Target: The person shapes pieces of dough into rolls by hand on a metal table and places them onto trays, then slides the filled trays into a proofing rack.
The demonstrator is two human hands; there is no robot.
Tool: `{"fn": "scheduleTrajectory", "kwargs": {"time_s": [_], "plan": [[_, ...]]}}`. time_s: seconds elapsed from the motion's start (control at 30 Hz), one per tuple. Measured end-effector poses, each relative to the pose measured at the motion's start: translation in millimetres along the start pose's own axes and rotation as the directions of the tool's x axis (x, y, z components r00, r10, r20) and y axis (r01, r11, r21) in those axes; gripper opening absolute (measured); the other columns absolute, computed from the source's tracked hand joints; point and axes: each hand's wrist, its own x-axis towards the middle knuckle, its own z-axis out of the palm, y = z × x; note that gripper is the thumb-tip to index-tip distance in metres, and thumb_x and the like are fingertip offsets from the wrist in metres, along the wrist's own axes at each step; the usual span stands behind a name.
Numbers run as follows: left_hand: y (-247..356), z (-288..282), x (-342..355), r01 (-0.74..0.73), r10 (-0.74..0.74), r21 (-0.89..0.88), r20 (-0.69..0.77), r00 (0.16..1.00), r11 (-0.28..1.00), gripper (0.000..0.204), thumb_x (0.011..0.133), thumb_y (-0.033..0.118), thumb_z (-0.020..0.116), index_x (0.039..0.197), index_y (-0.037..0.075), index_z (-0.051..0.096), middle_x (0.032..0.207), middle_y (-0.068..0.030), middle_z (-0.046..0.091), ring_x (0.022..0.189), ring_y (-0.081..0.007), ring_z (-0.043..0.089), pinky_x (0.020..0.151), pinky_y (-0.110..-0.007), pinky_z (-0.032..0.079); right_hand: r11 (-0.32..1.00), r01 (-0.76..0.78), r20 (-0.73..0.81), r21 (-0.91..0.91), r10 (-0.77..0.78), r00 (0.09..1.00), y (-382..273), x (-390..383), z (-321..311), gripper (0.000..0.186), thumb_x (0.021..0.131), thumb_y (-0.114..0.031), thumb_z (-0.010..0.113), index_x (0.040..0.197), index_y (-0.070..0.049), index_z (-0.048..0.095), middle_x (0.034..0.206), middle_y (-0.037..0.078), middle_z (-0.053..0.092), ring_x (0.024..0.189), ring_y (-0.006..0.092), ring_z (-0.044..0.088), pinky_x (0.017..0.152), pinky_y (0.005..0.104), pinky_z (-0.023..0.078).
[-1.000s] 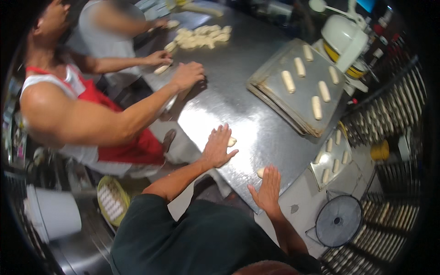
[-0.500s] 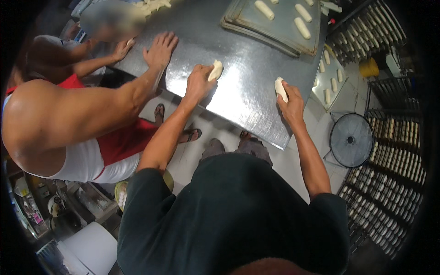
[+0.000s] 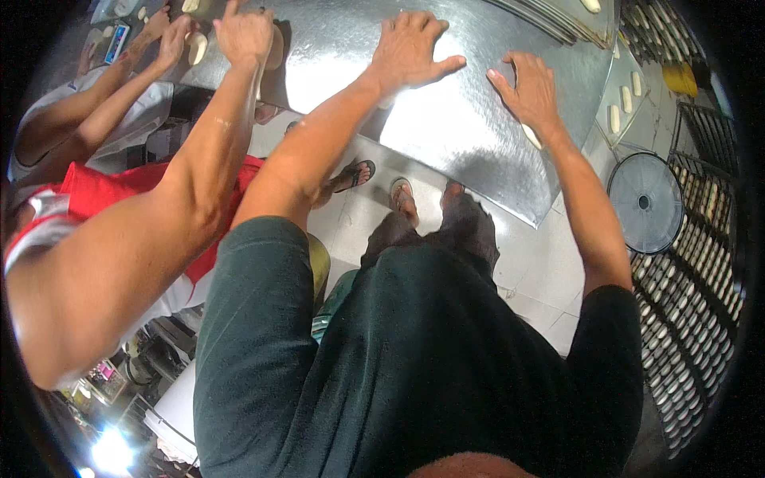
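Observation:
My left hand (image 3: 410, 48) lies flat, fingers spread, on the steel table (image 3: 446, 135); no dough shows under it. My right hand (image 3: 530, 92) is flat on the table near its edge, with a pale dough piece (image 3: 532, 135) showing under the heel of the palm. To my left a co-worker's hand (image 3: 243, 32) presses on another dough piece (image 3: 275, 52).
The co-worker in a red apron (image 3: 111, 191) stands close on my left, with another person's hands (image 3: 171, 40) beyond. A tray with dough rolls (image 3: 625, 103) sits below the table's right end. A round fan (image 3: 647, 203) and racks of rolls (image 3: 701, 263) fill the right side.
My view has tipped further down, so the table has moved toward the top. Both my hands went from gripping dough pieces to lying flat on the table.

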Motion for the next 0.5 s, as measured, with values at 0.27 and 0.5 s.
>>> {"fn": "scheduleTrajectory", "kwargs": {"time_s": [0.27, 0.5], "plan": [[1, -7, -38, -0.030, 0.030, 0.063, -0.003, 1.000, 0.998, 0.078, 0.094, 0.074, 0.053, 0.144, 0.015, 0.058, 0.153, -0.0121, 0.048, 0.142, -0.0345, 0.040, 0.120, -0.061, 0.019, 0.982, 0.082, -0.038, -0.169, -0.090, 0.995, -7, -29, -15, 0.064, 0.093, -0.049, 0.069, 0.141, -0.008, 0.059, 0.134, 0.017, 0.062, 0.126, 0.0353, 0.054, 0.109, 0.0493, 0.040], [-6, 1, -50, -0.110, 0.119, 0.110, -0.079, 0.990, 0.988, 0.069, 0.097, 0.068, 0.053, 0.146, 0.019, 0.056, 0.161, -0.0161, 0.040, 0.151, -0.0377, 0.031, 0.123, -0.064, 0.017, 0.974, 0.124, 0.038, -0.187, -0.119, 0.992, -1, -40, -4, 0.068, 0.095, -0.049, 0.067, 0.147, -0.007, 0.055, 0.149, 0.020, 0.053, 0.140, 0.0392, 0.045, 0.120, 0.0505, 0.034]]}}
